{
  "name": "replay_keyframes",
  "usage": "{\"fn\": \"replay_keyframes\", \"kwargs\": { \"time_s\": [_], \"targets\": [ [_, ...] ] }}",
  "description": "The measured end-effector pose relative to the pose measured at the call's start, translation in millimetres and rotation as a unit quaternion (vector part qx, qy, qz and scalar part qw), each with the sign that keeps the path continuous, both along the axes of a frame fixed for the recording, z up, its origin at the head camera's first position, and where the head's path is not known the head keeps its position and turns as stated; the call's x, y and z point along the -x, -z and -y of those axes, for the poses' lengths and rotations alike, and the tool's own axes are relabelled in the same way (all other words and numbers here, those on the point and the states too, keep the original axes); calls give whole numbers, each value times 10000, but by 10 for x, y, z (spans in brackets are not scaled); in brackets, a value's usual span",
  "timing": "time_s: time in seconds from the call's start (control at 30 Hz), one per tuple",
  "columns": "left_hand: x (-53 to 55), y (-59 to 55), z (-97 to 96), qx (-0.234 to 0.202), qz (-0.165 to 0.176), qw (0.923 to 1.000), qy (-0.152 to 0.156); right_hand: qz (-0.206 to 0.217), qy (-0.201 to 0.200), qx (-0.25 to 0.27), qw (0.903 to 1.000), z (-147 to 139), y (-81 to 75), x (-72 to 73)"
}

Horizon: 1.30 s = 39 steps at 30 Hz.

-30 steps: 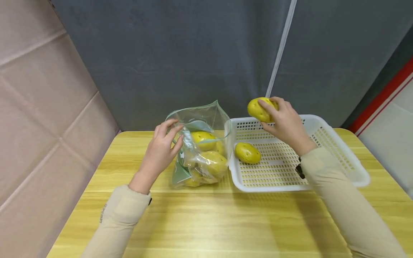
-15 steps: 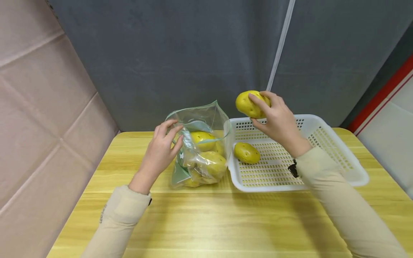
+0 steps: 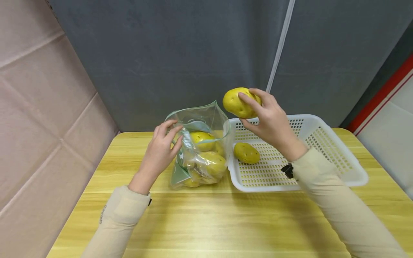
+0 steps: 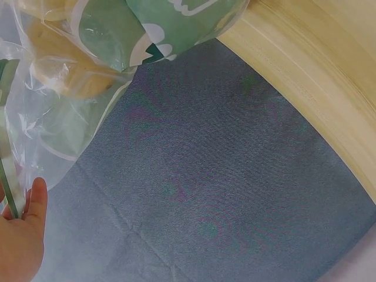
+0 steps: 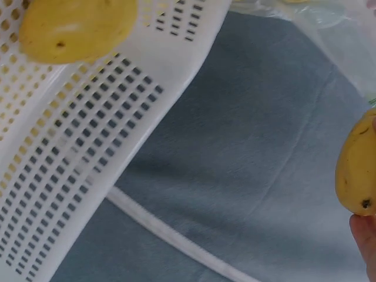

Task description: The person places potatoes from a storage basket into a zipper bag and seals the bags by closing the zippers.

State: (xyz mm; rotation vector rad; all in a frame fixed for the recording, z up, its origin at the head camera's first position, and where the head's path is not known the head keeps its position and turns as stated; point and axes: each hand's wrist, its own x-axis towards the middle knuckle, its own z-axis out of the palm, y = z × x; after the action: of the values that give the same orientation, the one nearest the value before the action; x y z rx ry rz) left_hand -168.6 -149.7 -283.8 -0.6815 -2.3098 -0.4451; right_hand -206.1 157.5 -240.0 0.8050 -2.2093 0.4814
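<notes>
My right hand grips a yellow potato, held in the air above the left end of a white basket and close to the bag's mouth. At the right edge of the right wrist view the same potato shows only in part. My left hand holds the left rim of a clear, green-trimmed zip bag between thumb and fingers. The bag stands with its mouth wide and has several potatoes inside. In the left wrist view the bag's edge lies between the fingers.
The white perforated basket stands right beside the bag, with one potato lying at its left end. Both rest on a wooden table. A grey curtain hangs behind, and a pale padded wall is at the left.
My right hand has carried the potato leftward and slightly up, from over the basket toward the bag's mouth. The left hand and the bag have stayed put.
</notes>
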Motion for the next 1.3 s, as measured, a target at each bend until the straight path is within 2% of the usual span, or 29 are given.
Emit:
{"fn": "replay_keyframes", "kwargs": {
  "time_s": [0.67, 1.3],
  "targets": [
    [3, -1, -3, 19, 19, 10000, 10, -564, -687, 137, 9959, 206, -165, -198],
    [-2, 5, 1, -1, 13, 10000, 32, -717, -1313, 96, 9887, 372, -190, -258]
  ]
}}
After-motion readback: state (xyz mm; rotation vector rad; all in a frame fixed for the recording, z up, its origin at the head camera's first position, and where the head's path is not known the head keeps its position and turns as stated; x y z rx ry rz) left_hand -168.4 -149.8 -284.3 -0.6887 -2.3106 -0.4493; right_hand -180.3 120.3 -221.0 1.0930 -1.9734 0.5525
